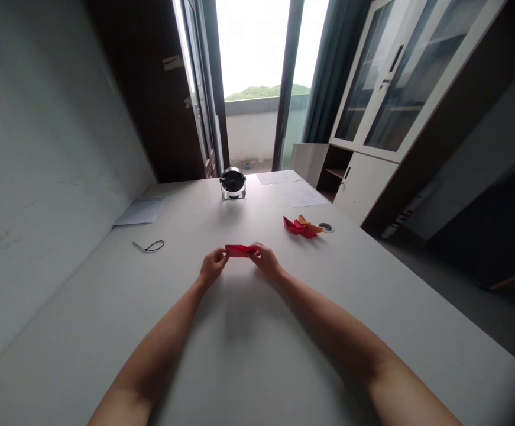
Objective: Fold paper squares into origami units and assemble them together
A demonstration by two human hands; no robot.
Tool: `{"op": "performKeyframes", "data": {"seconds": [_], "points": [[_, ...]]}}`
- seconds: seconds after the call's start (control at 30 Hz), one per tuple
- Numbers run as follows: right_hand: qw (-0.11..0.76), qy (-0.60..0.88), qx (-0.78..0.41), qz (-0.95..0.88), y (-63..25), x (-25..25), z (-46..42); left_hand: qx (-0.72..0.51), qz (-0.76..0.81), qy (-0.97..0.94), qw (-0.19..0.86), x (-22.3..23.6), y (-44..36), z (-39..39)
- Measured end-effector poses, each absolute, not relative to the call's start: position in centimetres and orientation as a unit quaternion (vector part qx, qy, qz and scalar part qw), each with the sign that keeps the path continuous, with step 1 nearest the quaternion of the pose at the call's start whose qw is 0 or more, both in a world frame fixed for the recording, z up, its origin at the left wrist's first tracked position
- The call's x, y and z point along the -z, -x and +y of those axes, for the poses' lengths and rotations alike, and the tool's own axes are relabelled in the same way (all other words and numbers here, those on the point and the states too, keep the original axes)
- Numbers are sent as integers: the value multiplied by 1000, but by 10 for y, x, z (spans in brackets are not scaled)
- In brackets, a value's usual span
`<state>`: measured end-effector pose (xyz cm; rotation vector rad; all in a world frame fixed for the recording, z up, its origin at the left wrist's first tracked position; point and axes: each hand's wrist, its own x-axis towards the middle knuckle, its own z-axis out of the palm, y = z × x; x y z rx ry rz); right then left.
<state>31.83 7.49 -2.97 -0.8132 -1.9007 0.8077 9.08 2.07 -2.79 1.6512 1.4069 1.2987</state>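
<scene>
Between my two hands is a small piece of folded red paper (pixel 238 251), held level a little above the white table. My left hand (pixel 213 264) pinches its left end between thumb and fingers. At the other end, my right hand (pixel 265 258) grips the paper, its fingers covering that edge. The folds are too small to make out in detail. Beyond my right hand, several folded red paper pieces (pixel 300 227) lie in a cluster with an orange folded paper piece (pixel 309 223).
A roll of tape (pixel 327 227) lies beside the cluster. A round black device on a metal stand (pixel 233 183) stands at the table's far side. A looped black cable tie (pixel 152 246) is at left, near white paper sheets (pixel 139 211). More sheets (pixel 299 192) lie at the far right.
</scene>
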Motion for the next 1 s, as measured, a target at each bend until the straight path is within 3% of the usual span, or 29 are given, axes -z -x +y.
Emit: {"op": "performKeyframes", "data": {"seconds": [0.27, 0.53, 1.0], "points": [[356, 343, -89, -865, -322, 22, 68, -477, 515, -649, 294, 26, -94, 21], [277, 364, -99, -884, -321, 28, 72, -318, 575, -742, 133, 22, -98, 18], [247, 423, -117, -864, -322, 24, 73, -337, 547, -752, 145, 18, -97, 17]]}}
